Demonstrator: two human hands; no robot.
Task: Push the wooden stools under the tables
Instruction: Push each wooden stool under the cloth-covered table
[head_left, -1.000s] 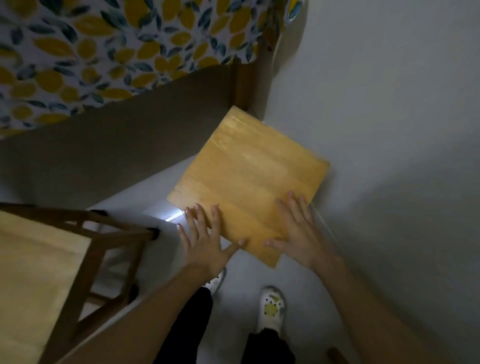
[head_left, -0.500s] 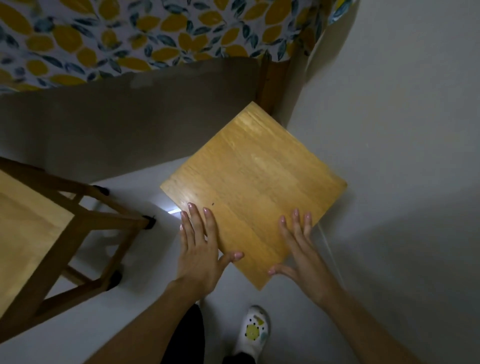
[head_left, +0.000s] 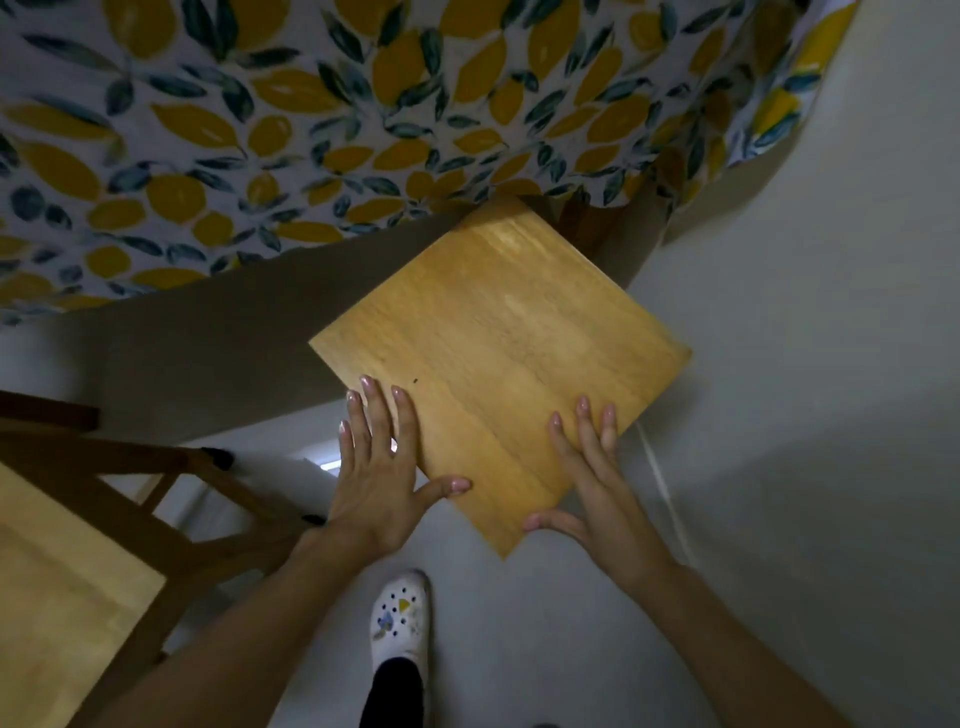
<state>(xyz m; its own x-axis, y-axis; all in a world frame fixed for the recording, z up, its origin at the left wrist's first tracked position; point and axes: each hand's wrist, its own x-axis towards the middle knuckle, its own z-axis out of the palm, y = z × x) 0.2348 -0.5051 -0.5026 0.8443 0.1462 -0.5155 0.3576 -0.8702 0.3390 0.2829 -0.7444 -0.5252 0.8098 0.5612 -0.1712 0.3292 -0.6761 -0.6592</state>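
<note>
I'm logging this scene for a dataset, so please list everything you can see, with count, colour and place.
Stool being pushed: 1, light wood, centre, far corner at the table edge.
Second stool: 1, light seat, dark frame, lower left.
Tablecloth: 1, white with yellow lemons and dark leaves, top.
Table leg: 1, brown, beyond the stool.
Floor: grey.
Shoe: 1, white, bottom centre.
Left hand: flat on the seat's near-left edge.
Right hand: flat on the near-right edge.

No readable text

The tablecloth carries only a lemon-and-leaf print; the shoe bears small charms, no lettering.
</note>
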